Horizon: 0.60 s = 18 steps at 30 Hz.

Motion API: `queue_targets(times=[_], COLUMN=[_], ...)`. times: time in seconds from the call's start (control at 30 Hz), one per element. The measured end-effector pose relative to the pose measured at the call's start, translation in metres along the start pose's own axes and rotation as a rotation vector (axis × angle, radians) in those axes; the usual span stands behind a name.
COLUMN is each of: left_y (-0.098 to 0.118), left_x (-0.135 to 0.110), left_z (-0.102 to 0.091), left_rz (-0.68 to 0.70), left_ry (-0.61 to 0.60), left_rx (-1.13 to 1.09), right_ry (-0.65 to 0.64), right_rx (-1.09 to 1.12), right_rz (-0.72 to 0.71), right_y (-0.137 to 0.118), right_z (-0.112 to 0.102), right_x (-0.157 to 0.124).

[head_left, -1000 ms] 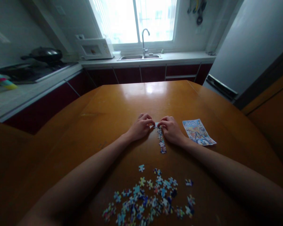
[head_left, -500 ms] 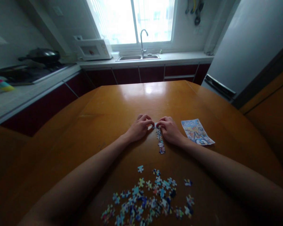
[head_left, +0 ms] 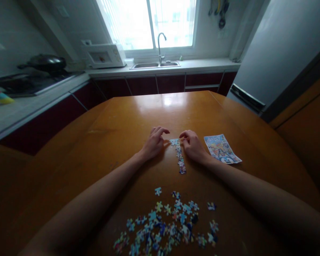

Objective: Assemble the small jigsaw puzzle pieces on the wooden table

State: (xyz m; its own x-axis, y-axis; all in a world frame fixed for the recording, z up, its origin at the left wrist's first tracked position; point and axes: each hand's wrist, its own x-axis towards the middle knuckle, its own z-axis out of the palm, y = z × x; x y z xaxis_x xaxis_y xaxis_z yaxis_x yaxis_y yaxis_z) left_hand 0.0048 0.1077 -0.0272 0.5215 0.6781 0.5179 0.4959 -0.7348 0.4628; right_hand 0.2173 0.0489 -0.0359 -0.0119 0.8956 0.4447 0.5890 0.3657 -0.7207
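A narrow strip of joined jigsaw puzzle pieces (head_left: 180,156) lies on the wooden table, with a short light-blue part jutting left at its far end. My left hand (head_left: 155,142) hovers just left of that end, fingers apart and holding nothing. To the right of the strip rests my right hand (head_left: 193,145), its fingers curved with a gap between thumb and forefinger and nothing visible in them. Nearer to me is a loose heap of puzzle pieces (head_left: 162,229), several of them scattered singly around its edges.
A printed picture sheet (head_left: 222,148) lies right of my right hand. The wooden table (head_left: 122,121) reaches towards a counter with a sink (head_left: 157,65) and a white microwave (head_left: 106,56). A black wok (head_left: 46,63) stands on the stove at left; a fridge (head_left: 280,49) is at right.
Both hands have let go of the strip's far end. My left hand has drawn back to the left and its fingers have opened; the light-blue pieces there now show.
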Motion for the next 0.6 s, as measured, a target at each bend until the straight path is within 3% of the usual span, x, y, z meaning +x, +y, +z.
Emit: queue_targets(times=[0.23,0.6], left_y=[0.0078,0.0074], left_x=[-0.0007,-0.0004], left_z=[-0.002,0.0], left_rz=[0.055,0.056], left_ry=[-0.116,-0.128], left_rx=[0.061,0.048], right_ry=[0.001,0.008], right_rx=[0.021,0.024], right_rz=[0.012,0.005], right_y=[0.0002,0.0011], right_z=[-0.0006,-0.0005], right_x=[0.0005,0.0006])
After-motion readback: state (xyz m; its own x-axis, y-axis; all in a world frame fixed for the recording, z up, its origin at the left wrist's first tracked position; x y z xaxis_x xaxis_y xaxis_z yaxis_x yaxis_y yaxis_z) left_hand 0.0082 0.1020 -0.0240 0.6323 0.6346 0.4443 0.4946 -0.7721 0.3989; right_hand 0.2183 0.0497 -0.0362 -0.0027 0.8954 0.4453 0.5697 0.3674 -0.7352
